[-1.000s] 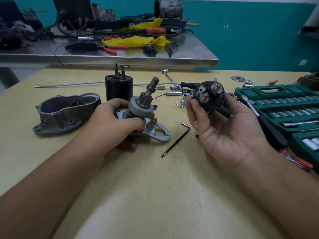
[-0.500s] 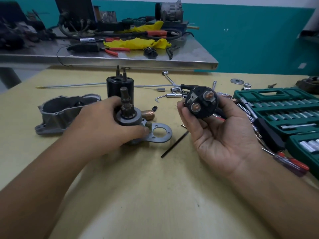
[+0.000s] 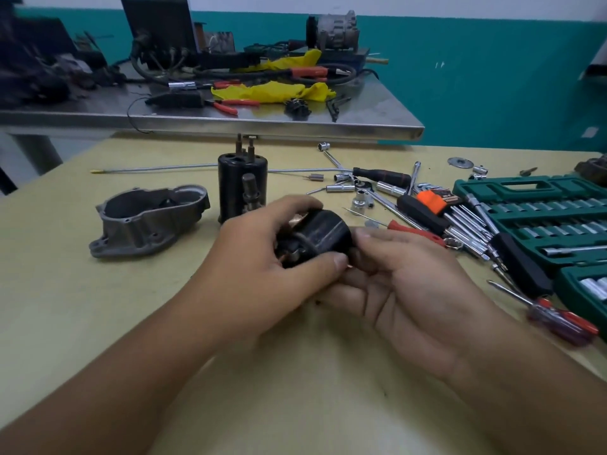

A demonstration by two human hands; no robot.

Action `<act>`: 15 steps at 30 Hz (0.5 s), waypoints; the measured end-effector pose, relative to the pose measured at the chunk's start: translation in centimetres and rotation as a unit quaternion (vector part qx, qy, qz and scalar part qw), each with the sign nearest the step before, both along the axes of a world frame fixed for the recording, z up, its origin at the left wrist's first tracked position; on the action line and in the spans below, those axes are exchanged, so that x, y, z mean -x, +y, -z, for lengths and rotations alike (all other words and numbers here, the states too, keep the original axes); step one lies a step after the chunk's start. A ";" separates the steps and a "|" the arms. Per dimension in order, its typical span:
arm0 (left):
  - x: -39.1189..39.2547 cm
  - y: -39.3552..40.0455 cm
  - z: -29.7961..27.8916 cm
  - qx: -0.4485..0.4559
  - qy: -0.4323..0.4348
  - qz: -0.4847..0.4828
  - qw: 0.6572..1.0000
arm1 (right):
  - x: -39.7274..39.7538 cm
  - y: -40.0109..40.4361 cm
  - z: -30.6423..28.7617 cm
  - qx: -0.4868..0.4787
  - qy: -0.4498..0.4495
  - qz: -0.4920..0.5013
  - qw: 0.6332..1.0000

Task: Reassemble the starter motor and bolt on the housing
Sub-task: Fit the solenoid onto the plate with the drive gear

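Solenoid (image 3: 323,233) sits between both our hands, low over the tabletop (image 3: 295,405), just in front of the upright black motor body (image 3: 241,185). Left hand (image 3: 262,277) wraps it from the left: fingers curl over the top, thumb (image 3: 323,262) presses its near side. Right hand (image 3: 404,290) cups it from the right and below, fingertips (image 3: 366,234) on its right end. So both grips are closed around the solenoid. The drive shaft (image 3: 250,192) sticks up just behind the solenoid, its base hidden by our left hand; we cannot tell what holds it. Grey housing (image 3: 149,221) lies well left of the solenoid, open side up, untouched. Right of the solenoid: loose sockets and drivers, a red-handled screwdriver (image 3: 414,230), then the green socket case (image 3: 538,218).
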State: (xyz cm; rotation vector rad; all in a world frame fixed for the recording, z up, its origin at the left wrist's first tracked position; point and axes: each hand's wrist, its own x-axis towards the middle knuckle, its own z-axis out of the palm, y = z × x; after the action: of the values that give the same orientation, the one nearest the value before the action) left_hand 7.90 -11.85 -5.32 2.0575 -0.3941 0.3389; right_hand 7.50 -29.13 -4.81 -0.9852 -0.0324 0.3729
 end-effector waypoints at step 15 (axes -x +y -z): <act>0.4 1.1 0.6 0.123 -0.092 0.109 0.982 | -2.9 -2.8 0.9 0.354 -0.317 0.165 0.864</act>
State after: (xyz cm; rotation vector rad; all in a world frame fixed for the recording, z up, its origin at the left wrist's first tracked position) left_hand 7.53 -10.75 -5.88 1.7283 -0.6521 0.4235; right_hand 10.43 -31.94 -5.70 -1.7835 -0.3403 -0.3066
